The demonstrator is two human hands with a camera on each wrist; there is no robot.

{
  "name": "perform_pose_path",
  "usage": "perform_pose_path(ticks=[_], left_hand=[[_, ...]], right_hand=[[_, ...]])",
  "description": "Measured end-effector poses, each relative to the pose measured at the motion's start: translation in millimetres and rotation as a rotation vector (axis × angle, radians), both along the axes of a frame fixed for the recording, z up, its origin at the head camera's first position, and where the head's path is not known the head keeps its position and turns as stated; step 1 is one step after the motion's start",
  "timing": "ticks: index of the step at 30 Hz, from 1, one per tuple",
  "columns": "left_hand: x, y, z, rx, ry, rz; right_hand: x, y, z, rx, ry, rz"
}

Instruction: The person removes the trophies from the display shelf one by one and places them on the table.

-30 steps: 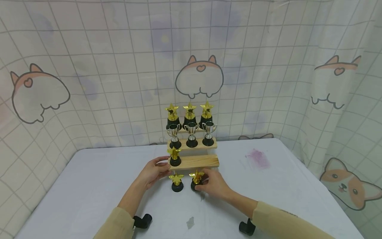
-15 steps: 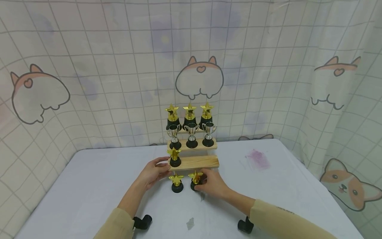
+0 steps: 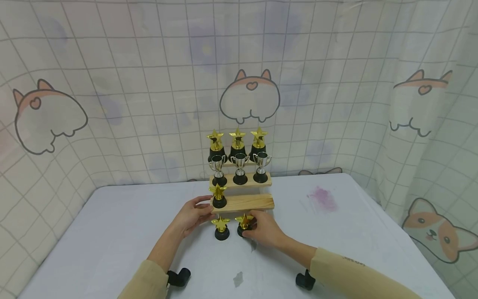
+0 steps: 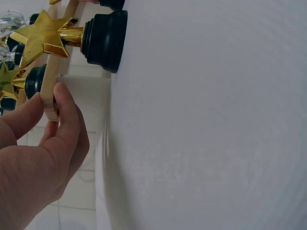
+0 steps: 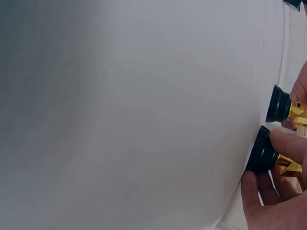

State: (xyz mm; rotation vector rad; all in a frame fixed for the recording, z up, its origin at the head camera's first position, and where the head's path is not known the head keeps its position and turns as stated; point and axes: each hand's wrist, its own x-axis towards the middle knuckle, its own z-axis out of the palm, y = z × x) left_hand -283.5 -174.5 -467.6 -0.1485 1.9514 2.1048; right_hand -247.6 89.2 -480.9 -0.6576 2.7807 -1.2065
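My left hand (image 3: 193,216) pinches the left end of the lowest wooden shelf board (image 3: 248,202), thumb on top and fingers below, as the left wrist view shows. On that board's left end stands a gold star trophy (image 3: 218,196) with a black base. Down on the white table, my right hand (image 3: 267,229) holds a second star trophy (image 3: 244,224) by its black base (image 5: 262,152), thumb on one side and fingers on the other. A third star trophy (image 3: 221,228) stands upright to its left, in front of the shelf, touched by neither hand.
Three silver cup trophies (image 3: 240,168) stand on the middle board (image 3: 266,182). Behind them, three larger star trophies (image 3: 237,144) fill the top tier. The rack is near the back of the white-covered table (image 3: 123,232), before a checked curtain (image 3: 157,104).
My right hand has shifted slightly left with the star trophy in it, toward the one standing beside it. The left hand stays on the shelf board.
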Motion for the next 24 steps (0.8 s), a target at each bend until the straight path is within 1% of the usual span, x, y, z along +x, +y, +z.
perform_pose_path(ticks=[14, 24], left_hand=[[-0.9, 0.1, -2.8, -0.002, 0.000, -0.004], [-1.0, 0.8, -2.1, -0.007, -0.004, 0.010]], right_hand=[[4.0, 2.6, 4.1, -0.015, 0.010, 0.006], [8.3, 7.9, 12.3, 0.000, 0.051, 0.032]])
